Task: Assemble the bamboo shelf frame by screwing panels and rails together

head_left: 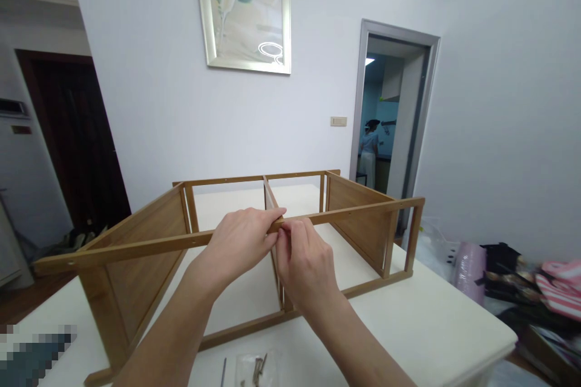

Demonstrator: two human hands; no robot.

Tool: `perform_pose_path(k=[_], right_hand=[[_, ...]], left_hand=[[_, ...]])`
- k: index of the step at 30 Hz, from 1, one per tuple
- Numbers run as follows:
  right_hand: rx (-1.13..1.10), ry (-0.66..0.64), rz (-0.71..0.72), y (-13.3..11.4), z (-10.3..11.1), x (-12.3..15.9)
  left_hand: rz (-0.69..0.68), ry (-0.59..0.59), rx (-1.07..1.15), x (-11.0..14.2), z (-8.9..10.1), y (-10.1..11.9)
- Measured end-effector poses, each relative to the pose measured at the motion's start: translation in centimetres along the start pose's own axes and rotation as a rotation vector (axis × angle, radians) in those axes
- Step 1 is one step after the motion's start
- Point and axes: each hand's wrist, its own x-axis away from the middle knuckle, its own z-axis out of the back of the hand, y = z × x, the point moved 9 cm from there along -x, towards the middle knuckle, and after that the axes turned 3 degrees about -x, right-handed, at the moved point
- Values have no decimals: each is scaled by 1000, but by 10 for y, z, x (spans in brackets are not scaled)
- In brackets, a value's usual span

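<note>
Mid-frame, 1 bare left hand (pixel 240 242) clamps 1 brown wooden rail (pixel 358 213) of 1 boxy 3-panel rack (pixel 354 233), 1 bare right hand (pixel 308 260) (fingertips together) touching it.

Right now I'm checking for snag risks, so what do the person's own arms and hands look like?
The bare left hand and bare right hand wear no gloves or visible rings; some parts are hidden. The bare forearms show no sleeves or watches.

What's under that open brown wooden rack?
Under the open brown wooden rack, the white tabletop shows through the gaps. The left hand, right hand and solid wooden panels cover parts of it, so anything there is hidden.
</note>
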Motion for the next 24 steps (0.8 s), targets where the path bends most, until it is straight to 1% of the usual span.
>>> perform_pose_path(k=[3,9,13,18,24], right_hand=[[40,0,8,1,-2,0],[249,-24,48,0,-7,-1],[322,-42,93,-4,-11,-3],[291,-30,89,-1,-11,-1],[153,19,-2,6,-3,6]], left_hand=[[8,-2,-4,0,0,0],[-3,9,0,-3,1,0],[-3,6,4,-1,3,2],[-16,22,4,0,3,2],[14,23,2,-3,-2,-4]])
